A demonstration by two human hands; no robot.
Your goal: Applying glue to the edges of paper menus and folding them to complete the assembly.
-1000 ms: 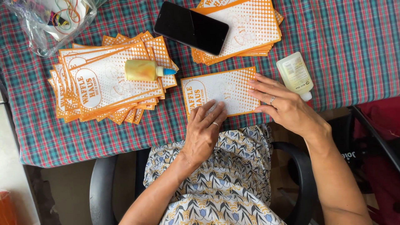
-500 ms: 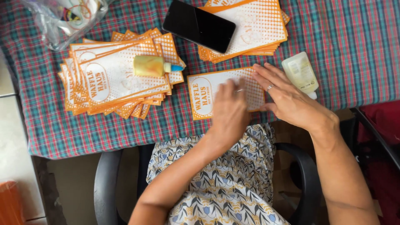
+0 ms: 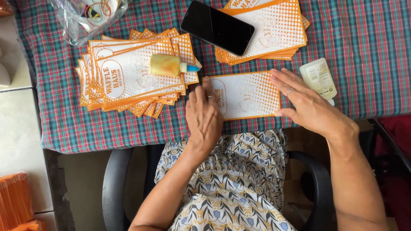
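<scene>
Both hands lie flat with fingers released, grasping nothing: the left hand [image 3: 204, 116] presses the left end of an orange-and-white paper sleeve [image 3: 247, 94] at the counter's [image 3: 368, 51] near edge, the right hand [image 3: 306, 105] its right end. A yellow glue bottle [image 3: 169, 65] rests on the left stack [image 3: 128, 77]

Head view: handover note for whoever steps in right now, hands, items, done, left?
Left hand: flat, palm down, pressing the left end of the orange-and-white paper sleeve lying on the plaid tablecloth.
Right hand: flat, fingers on the sleeve's right edge. Neither hand grips anything.
Items: yellow glue bottle lying on the fanned stack to the left; black phone on the neater stack behind; white bottle by the right hand; clear plastic bag at the far left.
Done: the sleeve lies flat under both hands.
Left: cannot tell which stack is finished.
</scene>
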